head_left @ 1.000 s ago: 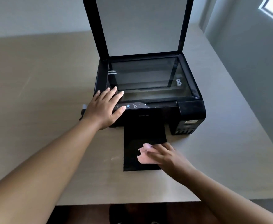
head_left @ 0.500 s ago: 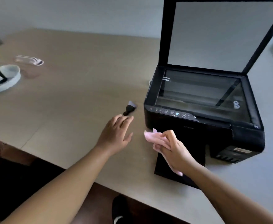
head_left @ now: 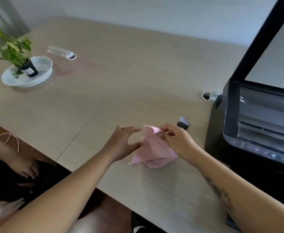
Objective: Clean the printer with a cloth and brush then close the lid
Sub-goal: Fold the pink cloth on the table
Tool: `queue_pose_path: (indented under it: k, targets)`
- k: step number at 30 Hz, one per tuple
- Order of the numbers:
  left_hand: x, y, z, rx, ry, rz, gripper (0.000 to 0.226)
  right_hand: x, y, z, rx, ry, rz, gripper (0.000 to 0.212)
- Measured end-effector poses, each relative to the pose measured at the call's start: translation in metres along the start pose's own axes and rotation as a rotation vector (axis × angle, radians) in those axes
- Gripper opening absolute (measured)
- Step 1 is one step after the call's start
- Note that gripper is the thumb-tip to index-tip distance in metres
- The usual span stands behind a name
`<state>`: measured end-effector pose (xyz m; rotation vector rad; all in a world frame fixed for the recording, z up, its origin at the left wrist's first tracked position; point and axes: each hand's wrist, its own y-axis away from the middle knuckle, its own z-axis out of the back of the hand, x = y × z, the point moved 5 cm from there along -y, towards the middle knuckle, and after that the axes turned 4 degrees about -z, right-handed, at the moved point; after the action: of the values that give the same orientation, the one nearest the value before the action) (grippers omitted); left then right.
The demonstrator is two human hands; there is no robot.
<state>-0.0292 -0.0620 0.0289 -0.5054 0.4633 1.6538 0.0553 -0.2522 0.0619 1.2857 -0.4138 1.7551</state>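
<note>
A pink cloth (head_left: 152, 153) hangs over the table left of the black printer (head_left: 258, 130). My right hand (head_left: 176, 142) pinches the cloth's top corner. My left hand (head_left: 122, 143) is beside the cloth with fingers spread, its thumb touching the cloth's left edge. The printer's lid (head_left: 262, 39) stands raised over the scanner glass. A small black brush (head_left: 183, 124) lies on the table just behind my right hand, close to the printer's left side.
A potted plant sits in a white dish (head_left: 42, 76) at the far left. A white plastic object (head_left: 62, 52) lies behind it. A round cable hole (head_left: 205, 95) is beside the printer. Someone's bare foot (head_left: 27, 167) is below the table edge.
My view has swung left, away from the printer. My right hand carried the cloth off the printer's front tray to the table on its left. My left hand left the printer and came beside the cloth.
</note>
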Motion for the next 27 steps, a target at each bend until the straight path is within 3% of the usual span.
queue_pose_path:
  k: [4,6,8,11,16,18,21,23,25,27]
  targets:
    - [0.024,-0.026,-0.012,0.243,0.070,0.058,0.023,0.015,-0.027,-0.001,-0.036,-0.131,-0.049,0.009]
    - [0.027,-0.032,-0.019,0.255,0.135,0.108,0.033,0.021,-0.036,0.002,-0.079,-0.192,-0.050,0.007]
    - [0.032,-0.034,-0.018,0.210,0.181,0.117,0.037,0.024,-0.043,0.008,-0.128,-0.197,-0.074,0.007]
    - [0.047,-0.040,0.005,0.104,0.156,0.108,0.022,0.031,-0.056,0.019,-0.197,-0.116,-0.072,0.012]
    - [0.050,-0.055,0.093,-0.234,0.068,0.093,0.012,0.062,-0.079,0.033,-0.163,0.087,0.092,0.073]
    - [0.041,-0.056,0.127,-0.331,-0.044,0.009,0.017,0.077,-0.085,0.036,-0.168,0.266,0.186,0.061]
    - [0.030,-0.040,0.157,-0.430,-0.247,-0.174,0.031,0.087,-0.088,0.046,-0.257,0.402,0.284,0.020]
    - [0.030,-0.023,0.162,-0.459,-0.309,-0.229,0.028,0.085,-0.079,0.053,-0.283,0.583,0.324,0.013]
    - [0.029,-0.003,0.152,-0.417,-0.390,-0.281,0.020,0.073,-0.066,0.054,-0.257,0.808,0.368,0.012]
    - [0.036,0.018,0.123,-0.243,-0.408,-0.310,0.015,0.047,-0.057,0.044,-0.063,0.973,0.338,0.008]
